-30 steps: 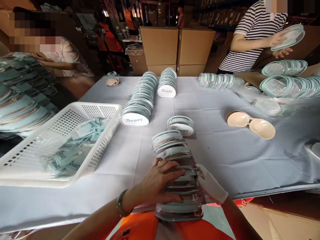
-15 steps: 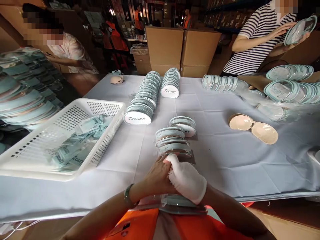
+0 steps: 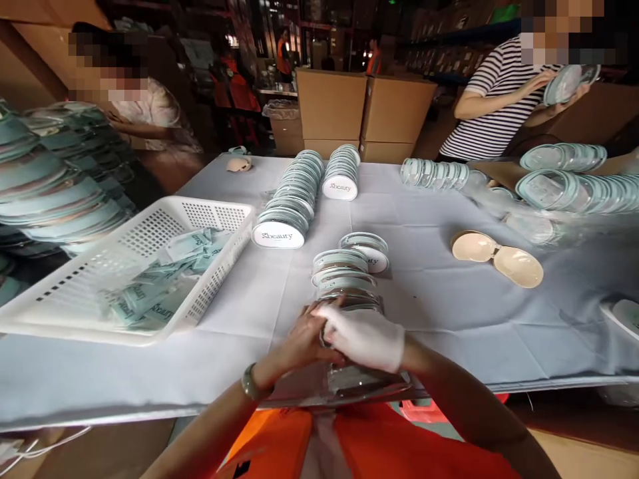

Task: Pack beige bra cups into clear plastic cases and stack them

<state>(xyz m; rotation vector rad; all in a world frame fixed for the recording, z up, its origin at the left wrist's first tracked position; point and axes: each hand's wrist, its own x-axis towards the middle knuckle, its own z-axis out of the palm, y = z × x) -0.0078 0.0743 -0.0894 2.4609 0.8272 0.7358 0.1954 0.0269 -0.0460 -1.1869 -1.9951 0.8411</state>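
Packs with pale-green trim line up at the near middle of my head view, their row running over the white-covered desk toward the wearer's orange vest. On the row's near part I see the left hand, bare, a bracelet at its wrist, fingers bent against the right hand, which wears a white glove. The two overlap, so I cannot tell whether either grips a pack beneath. Just behind sits a short group with a white lettered face. Farther back I have two longer rows, one nearer and one farther, both fronts reading "beauty". To the left stands a white basket of pale-green packets; to the right lies a joined pair of beige cups. Beyond, a co-worker in stripes holds a clear case.
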